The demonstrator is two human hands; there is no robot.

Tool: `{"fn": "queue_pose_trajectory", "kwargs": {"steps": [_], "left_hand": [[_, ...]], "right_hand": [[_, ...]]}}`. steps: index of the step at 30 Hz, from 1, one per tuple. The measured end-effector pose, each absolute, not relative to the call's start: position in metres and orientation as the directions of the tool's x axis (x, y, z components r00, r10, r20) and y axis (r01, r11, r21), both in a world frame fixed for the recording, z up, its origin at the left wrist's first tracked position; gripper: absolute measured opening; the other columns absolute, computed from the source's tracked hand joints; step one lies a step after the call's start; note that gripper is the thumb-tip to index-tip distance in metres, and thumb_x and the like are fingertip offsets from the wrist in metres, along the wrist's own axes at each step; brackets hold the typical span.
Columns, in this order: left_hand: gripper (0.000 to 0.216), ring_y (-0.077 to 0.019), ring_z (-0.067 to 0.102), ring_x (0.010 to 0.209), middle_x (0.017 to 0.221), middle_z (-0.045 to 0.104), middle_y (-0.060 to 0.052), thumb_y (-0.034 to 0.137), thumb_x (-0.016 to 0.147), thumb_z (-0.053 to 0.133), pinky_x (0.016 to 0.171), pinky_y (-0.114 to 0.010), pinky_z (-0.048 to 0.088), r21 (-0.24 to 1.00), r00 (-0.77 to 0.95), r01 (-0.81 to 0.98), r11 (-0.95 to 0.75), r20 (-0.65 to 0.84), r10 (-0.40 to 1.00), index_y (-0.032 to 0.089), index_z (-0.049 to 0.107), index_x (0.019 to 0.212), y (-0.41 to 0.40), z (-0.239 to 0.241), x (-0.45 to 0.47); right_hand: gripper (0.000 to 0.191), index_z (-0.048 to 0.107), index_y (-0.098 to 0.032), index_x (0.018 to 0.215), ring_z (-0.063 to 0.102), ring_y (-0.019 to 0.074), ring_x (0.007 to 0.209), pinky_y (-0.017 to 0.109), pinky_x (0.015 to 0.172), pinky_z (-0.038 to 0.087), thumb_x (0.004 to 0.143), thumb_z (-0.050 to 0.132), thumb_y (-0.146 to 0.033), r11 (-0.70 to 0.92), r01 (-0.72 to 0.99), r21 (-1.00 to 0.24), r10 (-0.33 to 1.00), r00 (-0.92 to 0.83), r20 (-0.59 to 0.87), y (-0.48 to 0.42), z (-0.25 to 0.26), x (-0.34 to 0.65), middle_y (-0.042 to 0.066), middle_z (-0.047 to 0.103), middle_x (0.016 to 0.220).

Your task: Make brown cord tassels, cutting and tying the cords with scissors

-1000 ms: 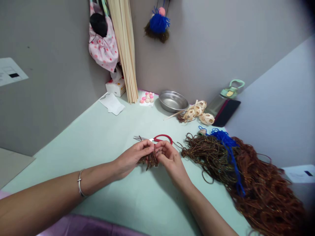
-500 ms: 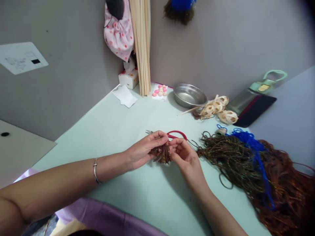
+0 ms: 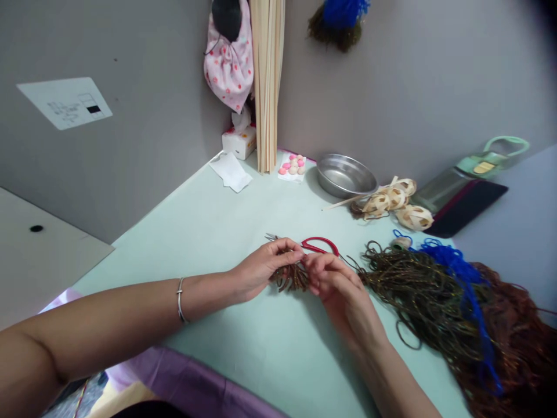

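Note:
A small tassel-like bunch of brown cords [image 3: 292, 278] hangs below the pinched fingers of my left hand [image 3: 260, 268], which grips its top. Close against it, my right hand [image 3: 342, 284] is closed, thumb and fingertips meeting at the top of the bunch; whatever they pinch is too small to make out. Red-handled scissors [image 3: 322, 239] lie on the table just behind both hands, their metal tips showing to the left and the middle hidden.
Loose brown and dark green cords [image 3: 404, 284] with blue string [image 3: 472, 296] heap at the right. Behind stand a steel bowl [image 3: 346, 177], woven strip balls [image 3: 413, 217], a bottle [image 3: 448, 186], a phone-like dark slab [image 3: 465, 209], pink and cream pieces [image 3: 293, 165], wooden strips [image 3: 266, 87] and a tissue box [image 3: 239, 143].
The whole view has shifted slightly, so everything sits farther right and lower. My right hand has turned and its fingers have closed in toward the left fingertips. The left keeps its grip.

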State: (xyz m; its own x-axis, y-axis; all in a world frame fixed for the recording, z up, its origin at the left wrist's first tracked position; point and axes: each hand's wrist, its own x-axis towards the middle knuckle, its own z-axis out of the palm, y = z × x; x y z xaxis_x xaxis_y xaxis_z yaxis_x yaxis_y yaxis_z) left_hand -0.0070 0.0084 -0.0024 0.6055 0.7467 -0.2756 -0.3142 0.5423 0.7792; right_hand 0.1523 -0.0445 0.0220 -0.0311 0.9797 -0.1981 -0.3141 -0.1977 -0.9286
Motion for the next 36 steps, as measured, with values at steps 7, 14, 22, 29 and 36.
{"fn": "queue_pose_trajectory", "kwargs": {"steps": [7,14,22,29,36], "left_hand": [[0.024,-0.01,0.054,0.073,0.08,0.058,0.0,0.037,0.081,0.072,0.069,-0.022,0.039,0.838,0.608,-0.266,0.475,-0.237,0.758,0.017,0.059,0.084,0.004,0.004,-0.006],[0.021,-0.0092,0.053,0.071,0.079,0.056,0.002,0.037,0.084,0.068,0.067,-0.022,0.039,0.839,0.626,-0.259,0.477,-0.23,0.745,0.019,0.057,0.086,0.004,0.003,-0.008],[0.025,-0.0095,0.048,0.071,0.079,0.055,0.0,0.038,0.082,0.071,0.064,-0.02,0.037,0.855,0.713,-0.215,0.472,-0.192,0.674,0.017,0.058,0.085,0.004,0.002,-0.007],[0.028,-0.0097,0.053,0.073,0.083,0.061,-0.001,0.04,0.08,0.073,0.067,-0.022,0.04,0.871,0.729,-0.208,0.446,-0.166,0.664,0.016,0.062,0.087,0.005,0.002,-0.005],[0.028,-0.0096,0.055,0.071,0.079,0.06,0.0,0.042,0.081,0.072,0.068,-0.022,0.041,0.849,0.666,-0.289,0.442,-0.154,0.73,0.017,0.06,0.088,0.009,0.007,-0.008]], "right_hand": [[0.022,0.062,-0.021,0.086,0.042,0.0133,0.059,0.025,0.054,0.034,0.09,0.062,-0.042,-0.13,-0.036,-0.991,0.99,0.053,-0.132,-0.043,0.018,0.158,-0.001,0.054,0.069],[0.024,0.06,-0.019,0.079,0.042,0.0121,0.06,0.025,0.059,0.034,0.091,0.064,-0.039,-0.098,0.116,-0.988,0.994,-0.03,-0.102,-0.045,0.014,0.159,-0.003,0.051,0.063],[0.018,0.061,-0.019,0.077,0.047,0.0125,0.058,0.025,0.055,0.037,0.085,0.07,-0.033,-0.013,0.189,-0.982,0.991,0.134,0.013,-0.047,0.019,0.155,-0.002,0.056,0.064],[0.018,0.063,-0.02,0.086,0.05,0.0128,0.061,0.026,0.063,0.041,0.091,0.064,-0.037,0.009,0.152,-0.988,0.986,0.165,0.034,-0.048,0.026,0.163,-0.002,0.059,0.066],[0.026,0.06,-0.02,0.079,0.045,0.0129,0.063,0.025,0.059,0.036,0.093,0.059,-0.042,-0.043,0.266,-0.963,0.98,-0.174,-0.092,-0.044,0.028,0.169,-0.002,0.051,0.067]]}}
